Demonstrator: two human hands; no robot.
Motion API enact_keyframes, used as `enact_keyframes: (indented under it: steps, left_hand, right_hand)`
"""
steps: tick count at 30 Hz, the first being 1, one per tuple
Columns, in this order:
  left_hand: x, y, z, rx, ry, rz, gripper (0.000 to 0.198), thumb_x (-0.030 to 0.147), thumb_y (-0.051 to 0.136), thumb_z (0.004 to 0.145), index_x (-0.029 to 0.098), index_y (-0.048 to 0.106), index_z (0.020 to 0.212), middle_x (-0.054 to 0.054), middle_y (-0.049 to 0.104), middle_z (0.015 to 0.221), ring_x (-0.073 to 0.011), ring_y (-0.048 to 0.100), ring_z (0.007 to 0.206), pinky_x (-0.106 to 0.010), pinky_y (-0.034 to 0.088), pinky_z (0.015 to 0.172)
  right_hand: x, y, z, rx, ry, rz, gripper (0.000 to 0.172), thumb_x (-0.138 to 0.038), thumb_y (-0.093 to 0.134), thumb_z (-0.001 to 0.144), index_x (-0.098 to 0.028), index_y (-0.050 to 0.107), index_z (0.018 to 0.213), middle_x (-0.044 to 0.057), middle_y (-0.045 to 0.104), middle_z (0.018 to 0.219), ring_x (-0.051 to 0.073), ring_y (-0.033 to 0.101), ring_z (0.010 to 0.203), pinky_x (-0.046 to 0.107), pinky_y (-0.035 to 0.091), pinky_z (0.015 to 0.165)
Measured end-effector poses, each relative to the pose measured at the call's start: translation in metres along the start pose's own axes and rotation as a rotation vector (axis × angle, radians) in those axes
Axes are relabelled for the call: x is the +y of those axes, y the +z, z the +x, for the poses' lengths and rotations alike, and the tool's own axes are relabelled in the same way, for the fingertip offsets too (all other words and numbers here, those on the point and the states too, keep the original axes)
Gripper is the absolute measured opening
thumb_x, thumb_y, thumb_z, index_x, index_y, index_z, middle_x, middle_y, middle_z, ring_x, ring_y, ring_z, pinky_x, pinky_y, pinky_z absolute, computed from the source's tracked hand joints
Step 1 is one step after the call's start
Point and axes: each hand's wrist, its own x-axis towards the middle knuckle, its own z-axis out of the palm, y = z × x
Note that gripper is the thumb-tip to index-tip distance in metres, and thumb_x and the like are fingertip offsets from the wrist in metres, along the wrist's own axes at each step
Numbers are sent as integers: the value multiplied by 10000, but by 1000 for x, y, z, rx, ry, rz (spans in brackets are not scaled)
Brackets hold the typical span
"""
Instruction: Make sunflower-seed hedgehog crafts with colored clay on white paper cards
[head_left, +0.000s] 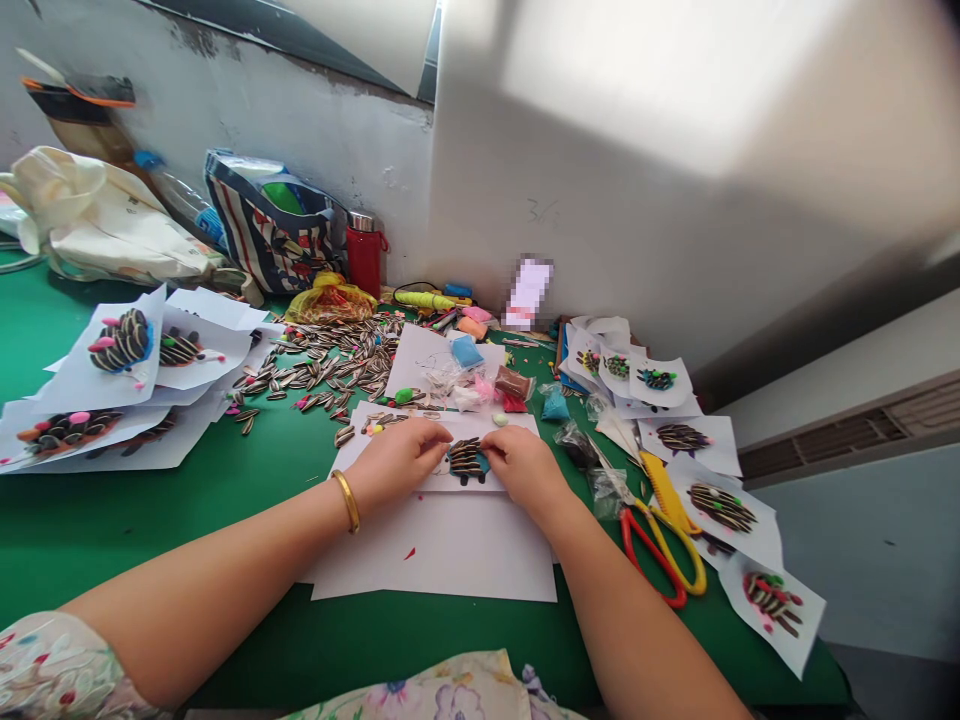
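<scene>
The left hand (396, 462) and right hand (526, 472) are bending over a white paper sheet (439, 550) on a green tabletop (187, 560), their fingers (431, 437) curving down at either side of a sunflower-seed figure (468, 461); whether they are gripping it cannot be told. A gold bangle (346, 500) is circling the left wrist. Red-and-yellow scissors (660, 555) are lying beyond the right hand, seed-decorated sheets (124, 345) are fanning out leftward, loose sunflower seeds (322, 365) are scattering farther on, and a red bottle (365, 255) is standing by the wall (247, 100).
</scene>
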Motion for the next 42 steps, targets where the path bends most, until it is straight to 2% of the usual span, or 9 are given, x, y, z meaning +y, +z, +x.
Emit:
enact_keyframes:
  steps: [7, 11, 14, 18, 20, 22, 28, 34, 42]
  left_hand:
    - [-4, 3, 0, 3, -3, -13, 280, 356, 495, 897, 224, 720, 997, -50, 726, 983, -227, 645, 920, -313, 485, 788]
    - [-9, 0, 3, 81, 5, -27, 304, 384, 499, 904, 210, 707, 1041, -63, 711, 1055, -232, 639, 972, -320, 495, 829]
    - [-18, -17, 10, 150, -10, 89, 298, 370, 492, 909, 202, 711, 1021, -76, 698, 1004, -236, 634, 944, -329, 493, 830]
    - [-44, -54, 20, 287, -158, 491, 313, 366, 504, 905, 201, 688, 1097, -111, 643, 1082, -280, 608, 1016, -353, 479, 848]
    - [-59, -68, 23, 287, -300, 649, 335, 385, 529, 892, 206, 673, 1136, -125, 618, 1121, -302, 611, 1013, -366, 480, 829]
    - [-72, -74, 25, 234, -376, 717, 381, 411, 521, 898, 200, 651, 1187, -139, 604, 1128, -304, 622, 966, -370, 484, 796]
    - [-88, -65, 32, 189, -268, 717, 410, 387, 468, 932, 242, 612, 1287, -131, 599, 1100, -300, 589, 1041, -376, 453, 903]
    - [-95, -63, 38, 188, -243, 722, 304, 334, 455, 930, 203, 692, 1069, -126, 620, 1035, -293, 603, 978, -359, 467, 815]
    - [-93, -64, 36, 209, -292, 679, 242, 287, 488, 904, 172, 681, 994, -150, 651, 988, -316, 635, 911, -371, 466, 749]
  right_hand:
    - [1, 1, 0, 4, -4, 0, 156, -133, 612, 867, -224, 737, 887, 34, 696, 866, 189, 609, 849, 290, 434, 748]
    - [2, 2, -3, 55, -25, 49, 140, -149, 609, 868, -216, 725, 908, 40, 696, 879, 191, 613, 859, 295, 451, 763]
    - [2, -1, -5, 124, -50, 82, 153, -154, 578, 885, -202, 714, 936, 52, 696, 905, 195, 617, 875, 303, 461, 784]
    - [1, -4, -6, 193, -62, 94, 170, -163, 540, 906, -189, 705, 937, 61, 694, 901, 204, 617, 874, 316, 463, 788]
    - [1, -4, -6, 204, -65, 102, 169, -164, 540, 904, -189, 705, 930, 60, 691, 885, 206, 617, 863, 318, 464, 783]
    - [1, -5, -6, 208, -68, 106, 169, -165, 540, 903, -192, 706, 920, 60, 691, 879, 208, 619, 857, 322, 466, 780]
    - [0, -4, -6, 204, -63, 120, 166, -163, 544, 901, -202, 705, 904, 58, 690, 874, 208, 620, 861, 319, 465, 788]
    - [-2, -3, -6, 185, -72, 121, 171, -165, 536, 907, -206, 701, 889, 55, 683, 858, 201, 612, 845, 307, 451, 760]
    - [-1, -2, -6, 182, -72, 136, 175, -167, 531, 908, -207, 697, 873, 49, 679, 844, 199, 609, 839, 309, 451, 758]
